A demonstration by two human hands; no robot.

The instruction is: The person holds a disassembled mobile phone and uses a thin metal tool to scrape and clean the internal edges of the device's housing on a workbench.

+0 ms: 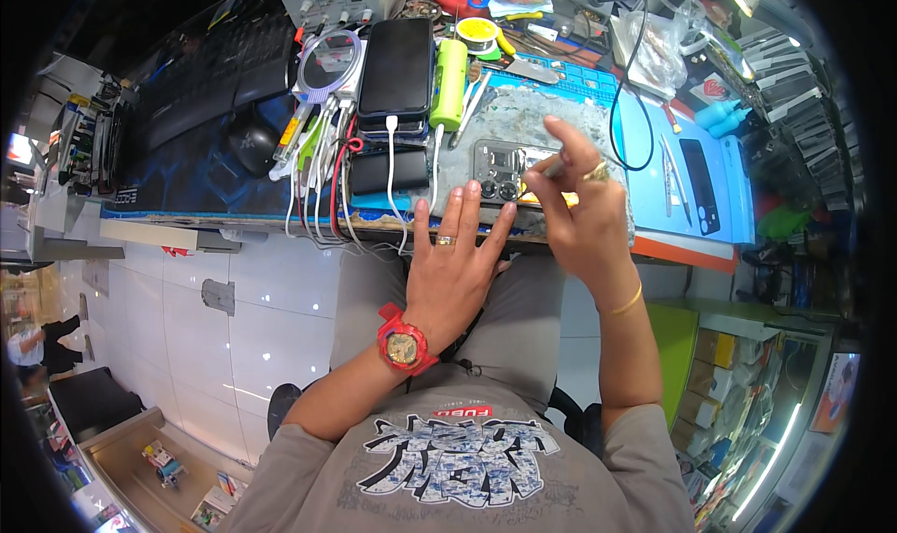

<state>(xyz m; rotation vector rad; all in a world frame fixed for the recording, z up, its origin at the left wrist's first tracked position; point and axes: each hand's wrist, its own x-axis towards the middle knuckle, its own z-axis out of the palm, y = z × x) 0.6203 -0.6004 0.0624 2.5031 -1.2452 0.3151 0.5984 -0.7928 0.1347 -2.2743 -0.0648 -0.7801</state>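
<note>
Here, an opened, dark-framed smartphone (509, 162), camera lenses (506, 190) at its left end, lies just beyond the widespread left hand (453, 267), partly beneath the right hand (587, 206), narrowly bunched, its hold unclear.

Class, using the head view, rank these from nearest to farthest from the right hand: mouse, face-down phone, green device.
From the right hand:
1. Face-down phone: right by its fingers.
2. Green device: farther back, to the left.
3. Mouse: far left.
</note>
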